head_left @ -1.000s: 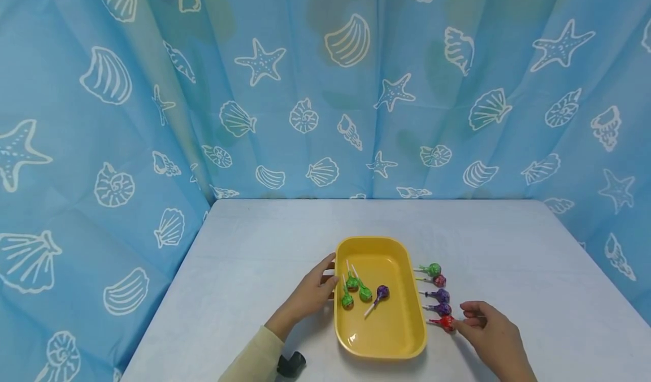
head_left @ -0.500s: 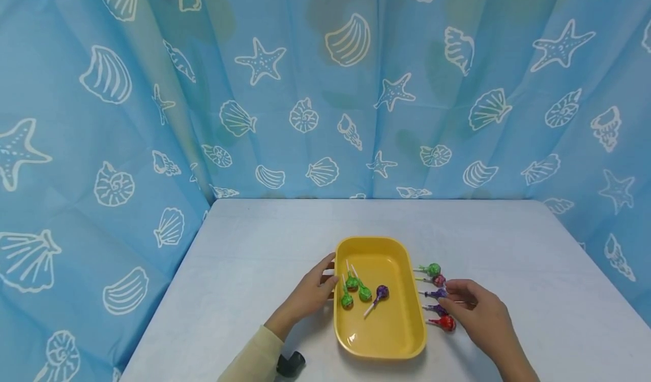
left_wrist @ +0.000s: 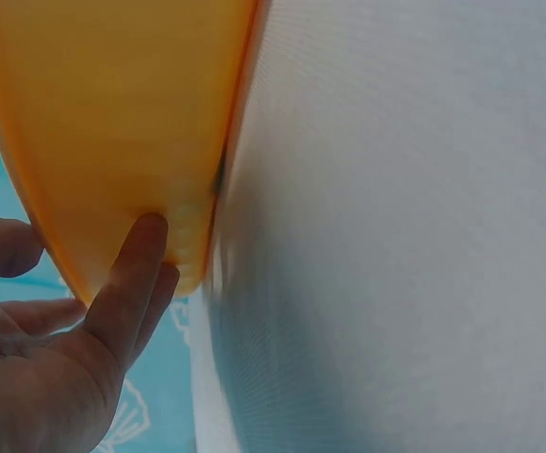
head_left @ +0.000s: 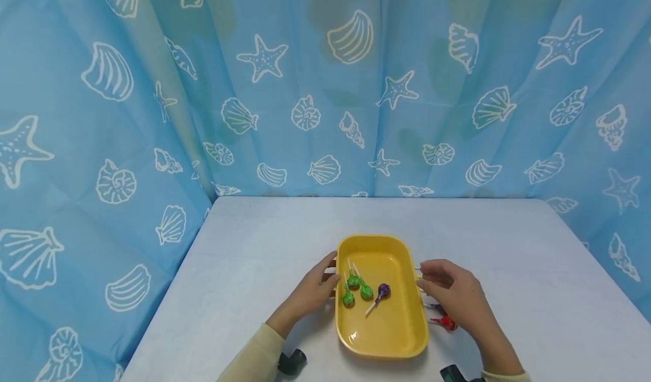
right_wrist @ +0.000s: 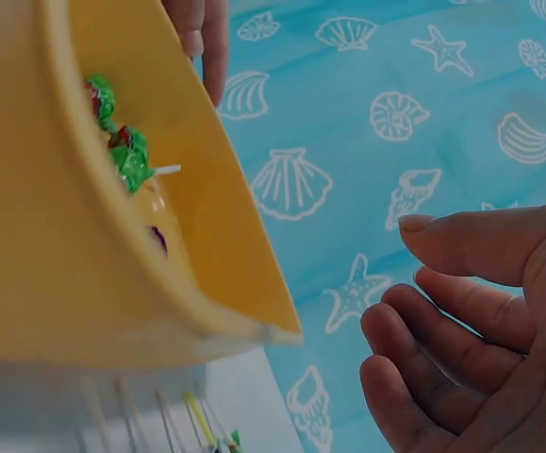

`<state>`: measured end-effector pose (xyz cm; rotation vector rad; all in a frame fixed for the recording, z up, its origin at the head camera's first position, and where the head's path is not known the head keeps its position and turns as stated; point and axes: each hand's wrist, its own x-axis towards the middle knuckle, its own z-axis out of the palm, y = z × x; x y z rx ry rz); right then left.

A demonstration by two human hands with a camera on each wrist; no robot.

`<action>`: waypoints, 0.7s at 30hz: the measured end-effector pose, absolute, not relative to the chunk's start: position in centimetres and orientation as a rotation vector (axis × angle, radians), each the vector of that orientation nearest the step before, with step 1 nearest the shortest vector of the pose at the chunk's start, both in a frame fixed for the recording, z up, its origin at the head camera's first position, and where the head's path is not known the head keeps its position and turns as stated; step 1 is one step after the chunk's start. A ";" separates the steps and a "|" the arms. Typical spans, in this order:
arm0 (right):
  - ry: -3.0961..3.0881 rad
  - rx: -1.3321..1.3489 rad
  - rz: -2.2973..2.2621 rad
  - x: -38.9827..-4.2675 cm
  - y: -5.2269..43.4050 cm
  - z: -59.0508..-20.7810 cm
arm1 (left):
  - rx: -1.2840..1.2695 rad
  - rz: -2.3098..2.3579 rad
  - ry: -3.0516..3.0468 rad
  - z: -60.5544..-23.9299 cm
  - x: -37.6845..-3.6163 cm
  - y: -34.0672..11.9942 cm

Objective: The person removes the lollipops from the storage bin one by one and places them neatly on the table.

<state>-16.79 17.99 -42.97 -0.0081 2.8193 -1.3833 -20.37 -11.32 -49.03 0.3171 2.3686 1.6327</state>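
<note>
White tabletop (head_left: 264, 246) carries your glossy yellow oblong tray (head_left: 402, 337); your left hand (head_left: 310, 294) presses straight fingers against its side, your right hand (head_left: 455, 297) hovers loosely curled, empty.

1. The tray (head_left: 402, 337) is plain yellow.
2. Inside it lie two green-wrapped lollipops (head_left: 357, 289) and one purple lollipop (head_left: 383, 290), all on white sticks.
3. A red lollipop (head_left: 447, 322) lies beside the tray.
4. The table (head_left: 254, 246) is pale grey-white.
5. The curtain (head_left: 152, 116) is blue, printed with white shells and starfish.
6. The sleeve (head_left: 251, 356) is pale yellow.
</note>
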 end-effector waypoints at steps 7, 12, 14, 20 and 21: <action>2.781 -0.101 -1.423 -18.0 17.3 -42.7 | 0.310 1.624 2.375 -48.9 -20.5 -11.3; 2.737 -0.152 -1.468 -18.6 16.6 -42.8 | 0.317 1.634 2.376 -49.0 -20.4 -11.2; 2.727 -0.167 -1.477 -18.9 16.3 -42.8 | 0.324 1.636 2.378 -49.0 -20.3 -11.2; 2.726 -0.215 -1.470 -19.6 15.6 -43.2 | 0.323 1.629 2.388 -49.0 -20.3 -11.2; 2.726 -0.218 -1.470 -19.7 15.5 -43.3 | 0.319 1.628 2.390 -49.0 -20.3 -11.2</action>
